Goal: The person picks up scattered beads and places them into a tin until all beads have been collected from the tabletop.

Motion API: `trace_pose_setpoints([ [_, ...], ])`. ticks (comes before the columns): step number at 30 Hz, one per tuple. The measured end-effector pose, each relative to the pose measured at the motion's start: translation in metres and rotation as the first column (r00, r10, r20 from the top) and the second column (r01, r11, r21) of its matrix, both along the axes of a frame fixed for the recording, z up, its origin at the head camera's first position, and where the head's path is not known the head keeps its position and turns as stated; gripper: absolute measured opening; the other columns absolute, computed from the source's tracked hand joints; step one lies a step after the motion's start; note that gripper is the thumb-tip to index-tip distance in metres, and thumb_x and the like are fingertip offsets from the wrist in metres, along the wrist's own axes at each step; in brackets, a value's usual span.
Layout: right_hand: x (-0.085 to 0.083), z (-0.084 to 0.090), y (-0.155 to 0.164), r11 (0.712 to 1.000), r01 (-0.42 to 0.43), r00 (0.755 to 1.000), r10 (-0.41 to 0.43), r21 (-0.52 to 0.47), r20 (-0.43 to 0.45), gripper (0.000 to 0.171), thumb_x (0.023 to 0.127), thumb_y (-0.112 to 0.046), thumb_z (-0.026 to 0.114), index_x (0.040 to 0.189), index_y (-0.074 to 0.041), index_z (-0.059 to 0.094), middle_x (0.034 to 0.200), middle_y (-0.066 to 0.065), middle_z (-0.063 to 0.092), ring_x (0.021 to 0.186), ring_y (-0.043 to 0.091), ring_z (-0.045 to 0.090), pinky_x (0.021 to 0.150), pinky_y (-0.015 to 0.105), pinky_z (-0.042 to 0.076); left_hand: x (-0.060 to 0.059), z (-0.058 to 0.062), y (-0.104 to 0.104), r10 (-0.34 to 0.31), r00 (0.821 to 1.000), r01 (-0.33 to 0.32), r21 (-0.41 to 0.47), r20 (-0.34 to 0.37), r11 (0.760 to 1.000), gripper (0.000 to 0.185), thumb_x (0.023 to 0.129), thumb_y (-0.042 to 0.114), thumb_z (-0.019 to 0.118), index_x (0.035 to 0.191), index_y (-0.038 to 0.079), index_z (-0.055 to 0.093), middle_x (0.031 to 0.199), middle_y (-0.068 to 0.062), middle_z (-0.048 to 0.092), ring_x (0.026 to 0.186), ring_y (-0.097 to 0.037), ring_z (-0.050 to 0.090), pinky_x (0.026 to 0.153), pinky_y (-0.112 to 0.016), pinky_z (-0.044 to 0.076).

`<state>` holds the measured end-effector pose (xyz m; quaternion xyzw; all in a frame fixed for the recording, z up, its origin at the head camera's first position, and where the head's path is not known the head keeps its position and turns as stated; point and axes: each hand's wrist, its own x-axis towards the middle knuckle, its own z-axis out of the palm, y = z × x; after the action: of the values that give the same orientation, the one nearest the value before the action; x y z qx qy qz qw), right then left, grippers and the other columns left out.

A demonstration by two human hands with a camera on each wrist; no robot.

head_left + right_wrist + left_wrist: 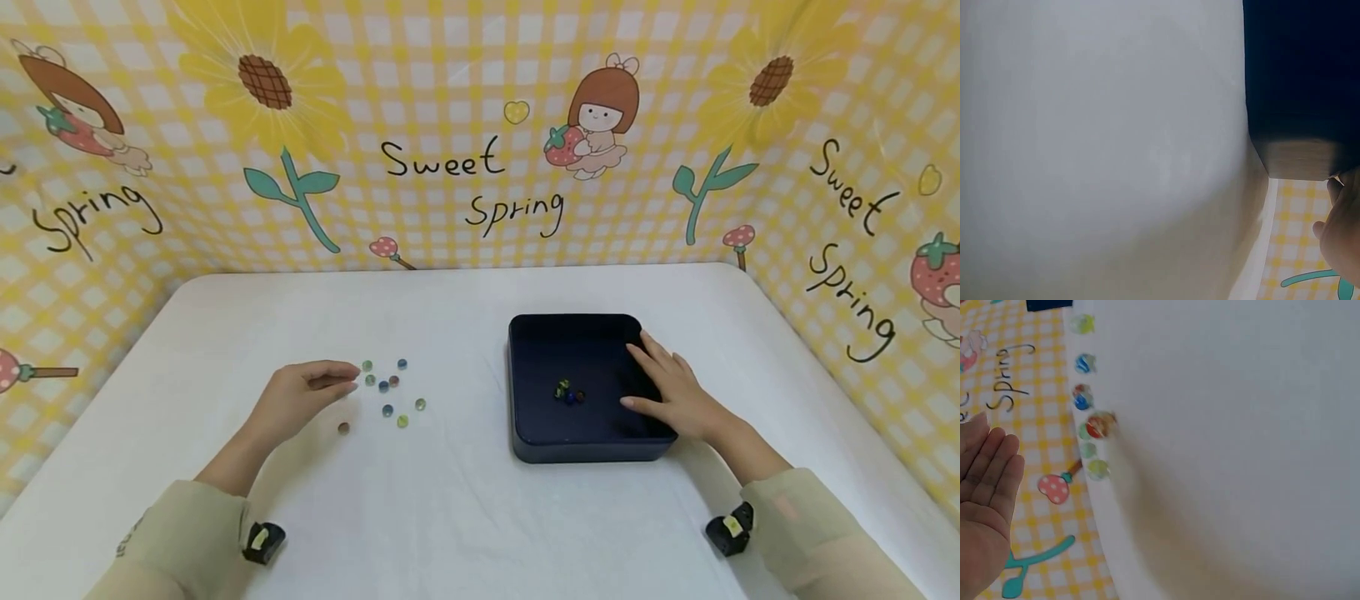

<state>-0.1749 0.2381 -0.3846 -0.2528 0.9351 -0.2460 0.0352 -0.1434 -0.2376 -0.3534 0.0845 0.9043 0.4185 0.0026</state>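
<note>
On table (pixel 465 500), L hand (pixel 300 400) relaxed nr marbles (pixel 386 387); R hand (pixel 671 392) flat on tray (pixel 525 367).

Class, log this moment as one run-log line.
left hand: beside loose marbles, holding none | right hand: resting on tray rim | marbles in tray: a few

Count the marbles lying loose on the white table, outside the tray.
8: seven marbles clustered just right of the left hand, one brownish marble below it. The fingers may hide more.
</note>
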Motion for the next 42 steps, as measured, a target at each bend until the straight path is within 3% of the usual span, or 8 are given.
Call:
trace_pose_setpoints([
  [9, -0.001, 0.0, 0.0, 1.0, -0.001, 1.0, 0.001, 0.006, -0.004, 0.076, 0.084, -0.039, 0.053, 0.138, -0.003, 0.013, 0.142, 0.017, -0.003, 0.127, 0.035, 0.001, 0.097, 0.054, -0.002, -0.007, -0.01, -0.015, 0.036, 0.997, -0.025, -0.159, 0.063, 0.987, 0.032, 0.082, 0.018, 0.06, 0.109, 0.001, 0.058, 0.106, -0.016, 0.058, 0.096, -0.028, 0.055, 0.079, -0.041, 0.044],
  [17, 0.0, 0.001, 0.0, 1.0, 0.005, 1.0, -0.005, 0.006, -0.002, 0.076, 0.084, -0.039, 0.053, 0.138, -0.003, 0.013, 0.142, 0.017, -0.003, 0.127, 0.035, 0.001, 0.098, 0.053, -0.002, -0.016, -0.019, -0.025, 0.031, 0.993, -0.012, -0.16, 0.114, 0.987, 0.04, 0.081, 0.026, 0.061, 0.112, 0.001, 0.056, 0.109, -0.017, 0.056, 0.099, -0.03, 0.053, 0.08, -0.042, 0.044],
  [22, -0.001, 0.0, 0.0, 1.0, 0.003, 1.0, -0.003, 0.004, -0.001, 0.076, 0.084, -0.039, 0.053, 0.138, -0.002, 0.013, 0.142, 0.018, -0.003, 0.127, 0.035, 0.001, 0.098, 0.053, -0.002, -0.02, -0.024, -0.028, 0.038, 0.99, -0.013, -0.186, 0.135, 0.983, 0.036, 0.081, 0.022, 0.061, 0.11, 0.001, 0.057, 0.105, -0.016, 0.058, 0.097, -0.029, 0.054, 0.078, -0.041, 0.044],
  [42, 0.0, -0.001, 0.001, 1.0, 0.004, 1.0, -0.004, -0.001, -0.004, 0.076, 0.084, -0.039, 0.053, 0.138, -0.003, 0.013, 0.142, 0.017, -0.004, 0.127, 0.035, 0.002, 0.098, 0.053, -0.002, -0.027, -0.034, -0.022, 0.039, 0.997, -0.015, -0.326, 0.067, 0.945, 0.02, 0.077, 0.008, 0.064, 0.096, 0.002, 0.063, 0.092, -0.013, 0.062, 0.087, -0.029, 0.056, 0.074, -0.04, 0.044],
])
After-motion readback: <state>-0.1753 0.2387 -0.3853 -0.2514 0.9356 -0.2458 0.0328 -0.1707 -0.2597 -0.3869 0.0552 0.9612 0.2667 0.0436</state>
